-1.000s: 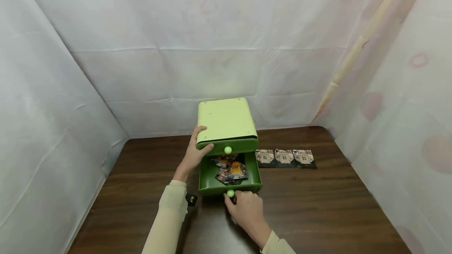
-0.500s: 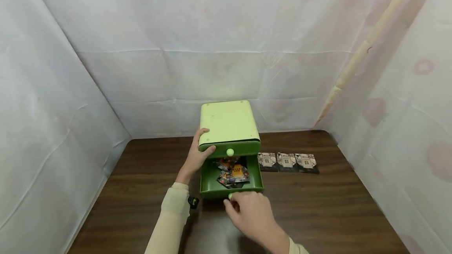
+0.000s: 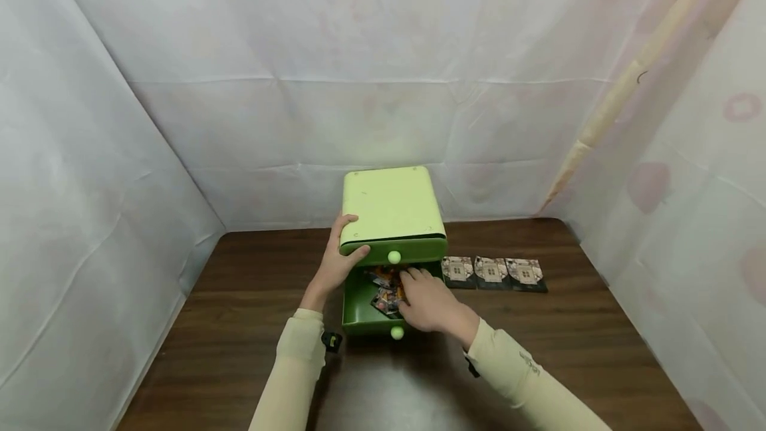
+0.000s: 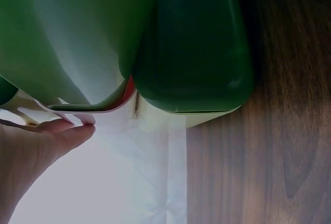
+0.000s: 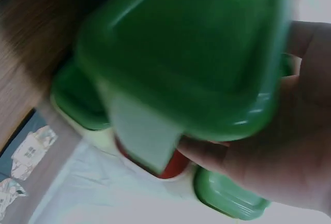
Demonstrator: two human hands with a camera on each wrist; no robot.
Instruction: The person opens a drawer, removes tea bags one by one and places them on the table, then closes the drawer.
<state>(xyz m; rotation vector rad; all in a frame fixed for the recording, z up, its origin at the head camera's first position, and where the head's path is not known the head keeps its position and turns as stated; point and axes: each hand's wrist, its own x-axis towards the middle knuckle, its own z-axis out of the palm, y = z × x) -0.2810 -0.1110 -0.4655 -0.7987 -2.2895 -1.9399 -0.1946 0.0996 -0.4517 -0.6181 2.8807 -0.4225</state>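
A small drawer cabinet (image 3: pixel 391 203) with a pale green top stands on the table. Its pulled-out drawer (image 3: pixel 358 308) holds several small printed packets (image 3: pixel 386 299). My left hand (image 3: pixel 332 271) grips the cabinet's front left corner, thumb on the top drawer's front and fingers along the side. My right hand (image 3: pixel 427 301) reaches over the drawer's right side, its fingers extended onto the packets and partly covering them. In the right wrist view the drawer front (image 5: pixel 181 53) hides the fingertips. A shut lower drawer (image 4: pixel 196 53) shows in the left wrist view.
Three dark packets with pale house prints, the middle packet (image 3: pixel 492 273) among them, lie in a row right of the cabinet on the brown wooden table (image 3: pixel 574 351). White curtains (image 3: pixel 383 85) enclose the back and both sides.
My right hand has let go of the drawer's round knob and moved up and forward into the drawer, over the packets. My left hand keeps its hold on the cabinet.
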